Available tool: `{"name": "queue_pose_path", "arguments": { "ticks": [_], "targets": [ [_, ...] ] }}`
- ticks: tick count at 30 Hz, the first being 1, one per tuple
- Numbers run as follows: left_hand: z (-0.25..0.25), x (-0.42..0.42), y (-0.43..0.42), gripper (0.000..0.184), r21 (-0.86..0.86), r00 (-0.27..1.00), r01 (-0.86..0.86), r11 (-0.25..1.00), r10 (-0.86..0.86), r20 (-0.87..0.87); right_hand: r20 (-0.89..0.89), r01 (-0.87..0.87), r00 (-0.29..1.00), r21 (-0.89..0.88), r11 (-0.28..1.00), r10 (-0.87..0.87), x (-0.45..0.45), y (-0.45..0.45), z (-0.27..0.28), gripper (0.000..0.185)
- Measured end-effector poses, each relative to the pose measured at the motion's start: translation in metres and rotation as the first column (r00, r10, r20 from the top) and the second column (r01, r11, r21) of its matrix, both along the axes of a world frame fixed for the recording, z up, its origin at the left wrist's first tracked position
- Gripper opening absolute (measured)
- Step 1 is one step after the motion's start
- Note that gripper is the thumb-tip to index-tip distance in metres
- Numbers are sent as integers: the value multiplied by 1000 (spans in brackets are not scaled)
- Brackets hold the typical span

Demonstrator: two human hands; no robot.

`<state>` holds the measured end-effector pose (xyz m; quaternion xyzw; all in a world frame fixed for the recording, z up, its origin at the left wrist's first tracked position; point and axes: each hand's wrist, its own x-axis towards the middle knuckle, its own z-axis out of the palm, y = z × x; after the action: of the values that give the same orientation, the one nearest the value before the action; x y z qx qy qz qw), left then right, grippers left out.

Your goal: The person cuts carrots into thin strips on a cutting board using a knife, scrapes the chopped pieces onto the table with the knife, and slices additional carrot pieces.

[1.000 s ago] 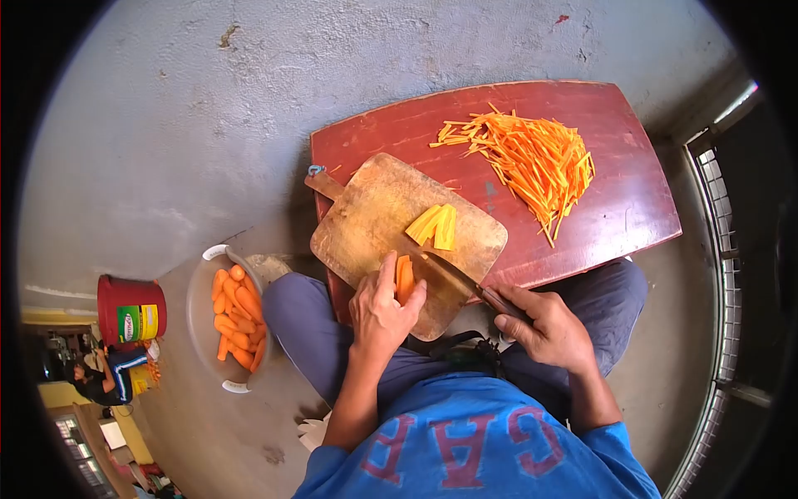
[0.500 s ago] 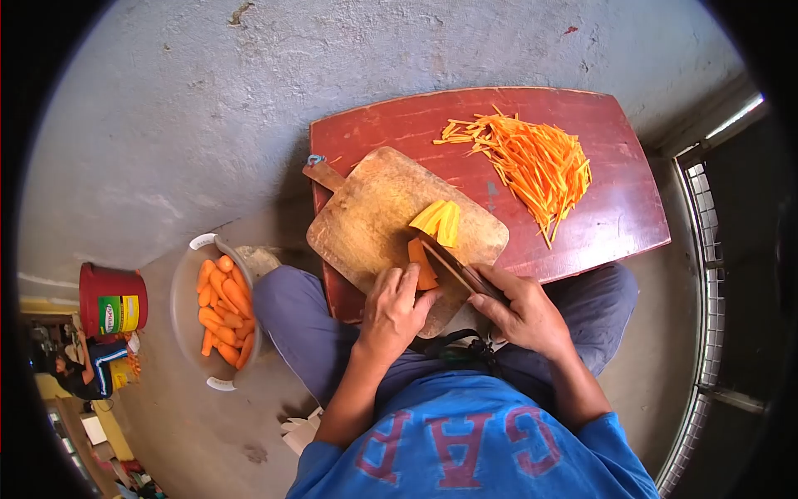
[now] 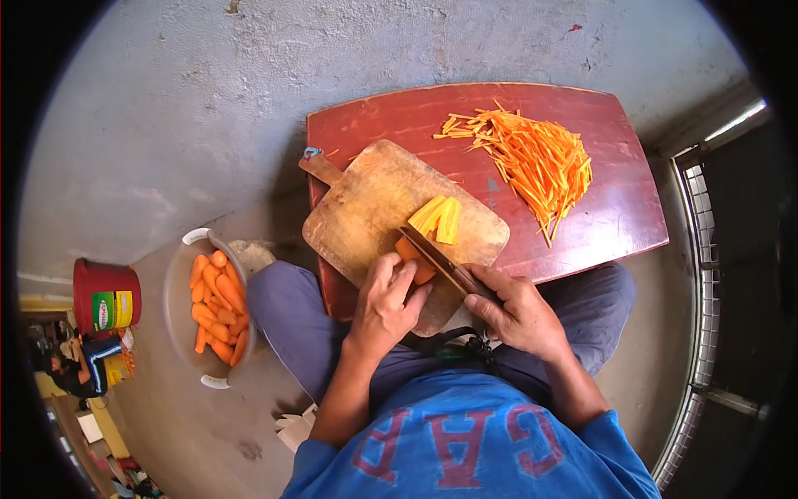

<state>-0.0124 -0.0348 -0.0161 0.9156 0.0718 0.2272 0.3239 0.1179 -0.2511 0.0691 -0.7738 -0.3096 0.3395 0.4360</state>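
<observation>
My right hand is wrapped round the dark handle of a knife, whose blade points up and to the left across the cutting board. Against the blade's near side lies an orange carrot piece, which the fingers of my left hand grip. Just beyond the blade, several yellow-orange carrot slices lie together. All of this is on a worn wooden cutting board, set at a slant with its handle toward the upper left.
A heap of carrot strips lies on the red table. To the left, a grey basin of whole carrots stands on the floor, with a red bucket beyond. Another person is at the far left. A wall rises behind the table.
The left fingers have shifted slightly and the carrot piece has turned, now lying more slanted along the blade. The knife has moved a little to the left. The slices stay put.
</observation>
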Motion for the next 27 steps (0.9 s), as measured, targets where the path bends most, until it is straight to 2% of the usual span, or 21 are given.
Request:
{"name": "queue_pose_path", "arguments": {
  "ticks": [4, 7, 11, 14, 17, 27],
  "targets": [
    [-8, 4, 9, 41, -3, 999, 39, 999, -39, 2, 142, -51, 989, 127, 991, 32, -6, -1, -1, 47],
    [-9, 5, 12, 38, -7, 999, 42, 999, -42, 0, 64, -67, 996, -2, 998, 67, -15, -8, 4, 53],
    [-3, 8, 12, 36, -35, 999, 46, 998, -46, -11, 104, -58, 992, -70, 996, 65, -20, -9, 16, 55],
    [-8, 8, 14, 41, 12, 997, 81, 997, -81, -11, 107, -66, 992, -51, 996, 72, -22, -5, 16, 55],
    [-11, 8, 15, 40, 33, 997, 83, 996, -82, -14, 207, -91, 974, 7, 996, 88, -25, -3, 11, 56],
    [-12, 8, 18, 39, 50, 995, 83, 995, -86, 52, 237, -124, 960, -105, 987, 146, -35, -4, 32, 63]
  ]
}}
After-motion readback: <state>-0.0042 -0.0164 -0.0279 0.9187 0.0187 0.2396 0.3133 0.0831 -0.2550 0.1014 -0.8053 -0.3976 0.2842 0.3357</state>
